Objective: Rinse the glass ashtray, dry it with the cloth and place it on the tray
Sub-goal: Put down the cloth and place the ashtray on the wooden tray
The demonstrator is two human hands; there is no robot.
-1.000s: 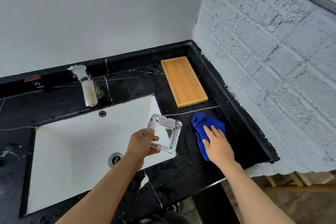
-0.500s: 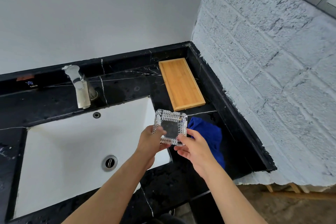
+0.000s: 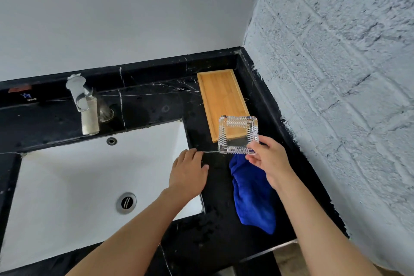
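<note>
My right hand (image 3: 270, 161) grips the square clear glass ashtray (image 3: 238, 135) by its near right corner and holds it in the air over the near end of the wooden tray (image 3: 220, 96). The tray lies flat in the back right corner of the black counter. The blue cloth (image 3: 253, 199) lies crumpled on the counter under my right wrist, partly hidden by it. My left hand (image 3: 188, 170) holds nothing, fingers spread, above the right rim of the sink.
A white rectangular sink (image 3: 74, 186) with a metal drain (image 3: 126, 203) fills the left of the black marble counter (image 3: 215, 226). A chrome faucet (image 3: 84, 102) stands behind it. A rough white brick wall (image 3: 336, 96) rises close along the right side.
The ashtray passed from my left hand to my right hand and moved right and back, over the tray's near end. My left hand let go and drew away. The cloth stayed on the counter.
</note>
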